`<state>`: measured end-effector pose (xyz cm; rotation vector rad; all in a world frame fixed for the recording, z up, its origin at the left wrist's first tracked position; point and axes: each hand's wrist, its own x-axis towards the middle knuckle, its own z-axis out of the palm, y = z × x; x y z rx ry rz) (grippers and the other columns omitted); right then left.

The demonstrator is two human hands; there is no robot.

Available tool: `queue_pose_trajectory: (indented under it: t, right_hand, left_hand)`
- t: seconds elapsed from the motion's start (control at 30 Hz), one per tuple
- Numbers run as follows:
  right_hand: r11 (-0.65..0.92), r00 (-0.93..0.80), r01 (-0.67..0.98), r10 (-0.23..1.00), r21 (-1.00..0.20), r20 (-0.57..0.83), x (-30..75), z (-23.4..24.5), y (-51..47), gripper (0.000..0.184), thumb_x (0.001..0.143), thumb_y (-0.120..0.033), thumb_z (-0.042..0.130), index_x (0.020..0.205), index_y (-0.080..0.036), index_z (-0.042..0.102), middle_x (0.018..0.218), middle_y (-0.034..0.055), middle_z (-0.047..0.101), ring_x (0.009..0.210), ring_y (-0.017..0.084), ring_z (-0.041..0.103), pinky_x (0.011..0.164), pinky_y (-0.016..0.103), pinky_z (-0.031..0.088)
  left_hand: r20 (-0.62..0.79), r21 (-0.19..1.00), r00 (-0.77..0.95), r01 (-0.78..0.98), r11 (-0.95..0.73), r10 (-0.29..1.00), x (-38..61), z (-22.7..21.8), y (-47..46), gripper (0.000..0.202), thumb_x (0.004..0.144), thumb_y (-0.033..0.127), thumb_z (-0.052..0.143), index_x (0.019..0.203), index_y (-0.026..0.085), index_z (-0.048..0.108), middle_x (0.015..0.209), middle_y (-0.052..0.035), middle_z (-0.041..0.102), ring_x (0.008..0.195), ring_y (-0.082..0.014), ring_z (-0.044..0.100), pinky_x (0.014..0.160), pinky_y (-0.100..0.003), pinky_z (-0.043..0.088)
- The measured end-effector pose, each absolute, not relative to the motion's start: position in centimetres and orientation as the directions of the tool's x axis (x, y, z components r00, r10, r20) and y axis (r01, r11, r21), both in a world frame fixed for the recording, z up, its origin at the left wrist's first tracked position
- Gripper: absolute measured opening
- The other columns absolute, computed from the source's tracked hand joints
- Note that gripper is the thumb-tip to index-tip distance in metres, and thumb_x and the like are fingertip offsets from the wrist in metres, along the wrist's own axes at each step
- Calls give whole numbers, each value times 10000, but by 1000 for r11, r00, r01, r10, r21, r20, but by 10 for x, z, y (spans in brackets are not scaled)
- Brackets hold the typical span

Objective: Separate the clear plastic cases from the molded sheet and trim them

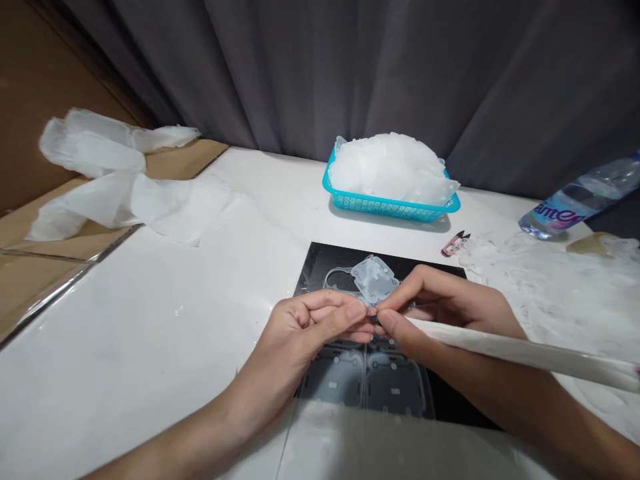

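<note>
My left hand (320, 327) is closed in a pinch over a black mat (460, 393); what its fingertips hold is too small to tell. My right hand (445, 307) meets it fingertip to fingertip, also pinching. A long white stick (500, 347) runs from the right fingers back over the wrist toward the right edge. Something small and dark shows between the two hands, its kind unclear. Just beyond the fingers lies a translucent plastic piece (375, 279) with notched edges. Flat clear plastic panels (333, 377) lie under and in front of the hands, partly hidden.
A blue basket (390, 208) heaped with translucent white pieces stands at the back. Pink-handled clippers (455, 244) lie right of it. A water bottle (575, 200) leans at far right, above clear plastic film (565, 293). White wrapping sheets (120, 200) lie across cardboard (55, 267) at left.
</note>
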<state>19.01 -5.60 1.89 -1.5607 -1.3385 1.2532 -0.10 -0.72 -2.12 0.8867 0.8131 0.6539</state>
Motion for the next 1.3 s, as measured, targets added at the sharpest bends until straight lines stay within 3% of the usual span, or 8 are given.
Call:
queue_pose_trajectory:
  t: [0.1, 0.37, 0.63, 0.77, 1.3]
  right_hand:
    - [-197, -6, 278, 978, -940, -207, 190, 19, -57, 110, 898, -331, 725, 890, -222, 713, 753, 15, 715, 637, 144, 647, 515, 210, 475]
    - [13, 14, 315, 1000, -949, 19, 186, 14, -59, 126, 926, -331, 695, 878, -223, 737, 778, 14, 750, 644, 143, 682, 515, 200, 490]
    - [72, -10, 353, 997, -933, 73, 186, 12, -58, 105, 942, -283, 670, 892, -205, 721, 779, 13, 751, 662, 141, 708, 567, 199, 539]
    - [50, -11, 373, 999, -927, 50, 187, 11, -57, 118, 935, -299, 670, 876, -210, 722, 734, -4, 734, 628, 137, 678, 588, 215, 551]
    - [-109, -11, 306, 993, -946, -118, 188, 12, -56, 112, 910, -312, 686, 846, -222, 702, 762, -6, 720, 604, 127, 612, 513, 213, 441]
  left_hand:
    - [-334, 848, 539, -187, 496, 773, -1, -21, -8, 161, 925, 342, 770, 869, 205, 834, 765, -12, 776, 770, -108, 719, 740, -133, 541]
    - [-324, 856, 543, -181, 484, 775, -2, -20, -8, 160, 938, 333, 756, 883, 206, 838, 797, -7, 776, 816, -113, 733, 780, -137, 551]
    - [-339, 863, 533, -151, 481, 775, -2, -20, -10, 169, 933, 346, 760, 902, 199, 839, 860, -29, 806, 839, -128, 741, 802, -161, 558]
    - [-346, 872, 520, -130, 472, 781, -2, -21, -10, 174, 934, 352, 758, 909, 199, 839, 933, -43, 820, 843, -131, 738, 801, -169, 554]
    - [-355, 868, 510, -131, 478, 784, 0, -19, -9, 178, 911, 367, 780, 879, 202, 838, 795, -23, 780, 792, -121, 710, 750, -149, 532]
